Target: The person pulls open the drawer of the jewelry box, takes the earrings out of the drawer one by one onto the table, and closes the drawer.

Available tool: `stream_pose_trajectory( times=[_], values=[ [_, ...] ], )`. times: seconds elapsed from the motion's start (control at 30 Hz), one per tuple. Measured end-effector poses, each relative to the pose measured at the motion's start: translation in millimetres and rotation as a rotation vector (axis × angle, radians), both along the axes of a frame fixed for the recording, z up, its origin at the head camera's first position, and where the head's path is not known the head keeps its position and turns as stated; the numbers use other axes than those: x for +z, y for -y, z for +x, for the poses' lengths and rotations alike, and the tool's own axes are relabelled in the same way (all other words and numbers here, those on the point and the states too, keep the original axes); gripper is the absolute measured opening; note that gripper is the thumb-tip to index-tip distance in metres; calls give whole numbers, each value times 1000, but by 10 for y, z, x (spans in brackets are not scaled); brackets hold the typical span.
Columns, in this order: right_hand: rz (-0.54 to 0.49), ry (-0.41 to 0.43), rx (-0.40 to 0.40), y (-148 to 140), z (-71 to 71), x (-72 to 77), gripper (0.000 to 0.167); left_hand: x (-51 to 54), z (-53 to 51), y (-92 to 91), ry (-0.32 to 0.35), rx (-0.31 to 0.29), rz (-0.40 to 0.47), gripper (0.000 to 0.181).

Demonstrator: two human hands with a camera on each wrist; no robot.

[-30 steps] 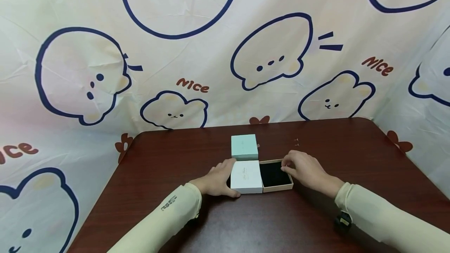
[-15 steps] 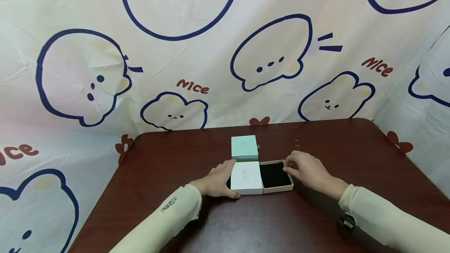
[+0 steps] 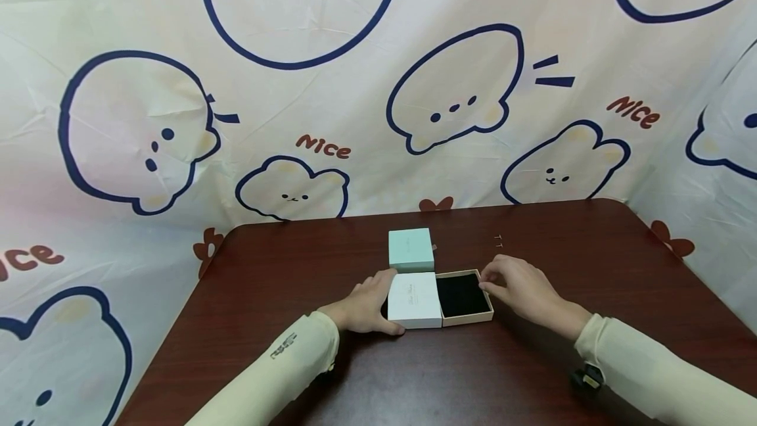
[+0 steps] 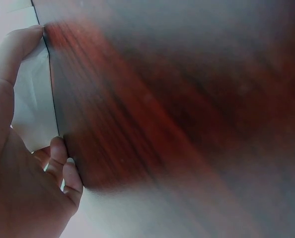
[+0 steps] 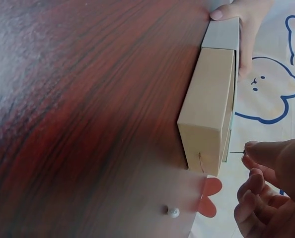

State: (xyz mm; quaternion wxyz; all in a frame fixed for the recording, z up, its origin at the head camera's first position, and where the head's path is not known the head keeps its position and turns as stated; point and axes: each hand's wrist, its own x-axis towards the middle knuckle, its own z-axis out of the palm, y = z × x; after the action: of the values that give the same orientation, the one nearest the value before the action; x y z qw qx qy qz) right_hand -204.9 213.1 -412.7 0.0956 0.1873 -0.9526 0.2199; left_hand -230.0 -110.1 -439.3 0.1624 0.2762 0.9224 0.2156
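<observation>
A white box sleeve (image 3: 414, 300) lies on the table, gripped by my left hand (image 3: 362, 304) with the thumb at its near side and the fingers at its far side. Out of its right end sticks a beige drawer (image 3: 493, 313) with a black lining (image 3: 463, 294); a thin pull cord (image 5: 201, 161) shows on its end face. My right hand (image 3: 523, 284) is over the drawer's right edge. In the right wrist view its thumb and index fingertip pinch a thin, pin-like piece (image 5: 236, 152), too small to identify. The left wrist view shows the left thumb (image 4: 26, 42) against the sleeve.
A mint-green box (image 3: 411, 248) stands directly behind the white sleeve, with a small tab (image 3: 434, 247) at its right. Two tiny T-shaped pieces (image 3: 498, 237) lie behind the right hand. A small round pearl-like bead (image 5: 173, 212) appears on the brown table (image 3: 296, 261). Patterned cloth hangs behind.
My right hand has drifted a little to the right, from over the black lining to the drawer's right edge. The left hand and both boxes stay in place.
</observation>
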Motion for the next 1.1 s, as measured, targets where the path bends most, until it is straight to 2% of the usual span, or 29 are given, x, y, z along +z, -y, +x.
stream_pose_trajectory(
  times=[1.1],
  values=[
    [1,15,-19,-191,47,55,9,-2,11,0,4,2,6,113]
  ],
)
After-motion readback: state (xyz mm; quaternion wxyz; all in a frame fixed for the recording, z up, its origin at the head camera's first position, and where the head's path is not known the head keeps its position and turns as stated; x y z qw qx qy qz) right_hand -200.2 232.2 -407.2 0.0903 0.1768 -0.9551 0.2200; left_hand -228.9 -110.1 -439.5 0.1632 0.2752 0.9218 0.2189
